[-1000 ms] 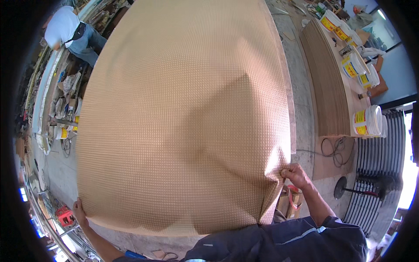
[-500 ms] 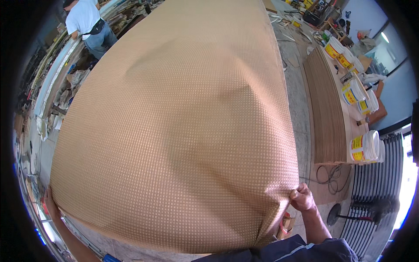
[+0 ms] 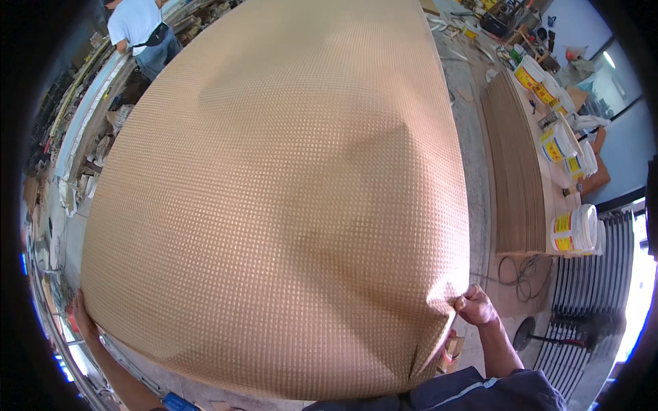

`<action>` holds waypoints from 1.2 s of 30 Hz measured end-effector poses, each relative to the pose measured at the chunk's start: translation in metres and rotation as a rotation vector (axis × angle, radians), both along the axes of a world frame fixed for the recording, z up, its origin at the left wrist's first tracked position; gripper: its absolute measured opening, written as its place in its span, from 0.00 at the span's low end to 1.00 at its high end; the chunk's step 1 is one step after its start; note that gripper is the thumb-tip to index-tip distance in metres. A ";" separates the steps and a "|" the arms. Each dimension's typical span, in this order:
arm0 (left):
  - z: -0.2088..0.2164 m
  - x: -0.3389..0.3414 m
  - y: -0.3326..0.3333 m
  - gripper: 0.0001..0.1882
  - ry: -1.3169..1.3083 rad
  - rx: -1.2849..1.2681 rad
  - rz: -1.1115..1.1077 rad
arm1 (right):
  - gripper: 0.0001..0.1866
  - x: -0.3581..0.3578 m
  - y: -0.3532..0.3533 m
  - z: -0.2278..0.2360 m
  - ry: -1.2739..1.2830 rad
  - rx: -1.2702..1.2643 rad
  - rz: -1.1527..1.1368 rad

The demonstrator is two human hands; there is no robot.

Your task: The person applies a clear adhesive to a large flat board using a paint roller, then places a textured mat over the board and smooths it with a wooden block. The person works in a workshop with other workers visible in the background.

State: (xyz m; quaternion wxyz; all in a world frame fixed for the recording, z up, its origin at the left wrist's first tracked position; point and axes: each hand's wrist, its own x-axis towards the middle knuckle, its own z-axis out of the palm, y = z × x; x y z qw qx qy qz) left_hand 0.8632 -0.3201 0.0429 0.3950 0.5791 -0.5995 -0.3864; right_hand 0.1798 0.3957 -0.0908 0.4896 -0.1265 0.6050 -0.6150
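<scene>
A wide tan fabric sheet [image 3: 274, 226] with a grid of small pale squares spreads before me, bulging and rippled. My right hand [image 3: 478, 306] pinches its right edge near the close corner, where the cloth bunches into sharp folds. At the far left, my left hand [image 3: 83, 316] grips the opposite edge; part of its fingers is hidden by the rim of the cloth. A large hump rises across the middle and far part of the sheet. Whatever lies beneath the cloth is hidden.
On the right, a tall stack of brown boards [image 3: 510, 164] carries several white buckets [image 3: 574, 229]. Beyond the sheet at upper left, a person [image 3: 140, 34] in a white shirt leans over a cluttered bench. A cable [image 3: 524, 277] coils on the floor near a round-based stand [image 3: 524, 333].
The cloth's hump and ripples have shifted, and the sheet billows a little wider on the right and far side. Both hands keep their hold at nearly the same places.
</scene>
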 end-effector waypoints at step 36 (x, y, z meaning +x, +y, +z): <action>-0.161 -0.262 -0.137 0.38 -0.451 -0.008 -0.078 | 0.14 -0.048 -0.072 -0.014 0.350 0.578 -0.212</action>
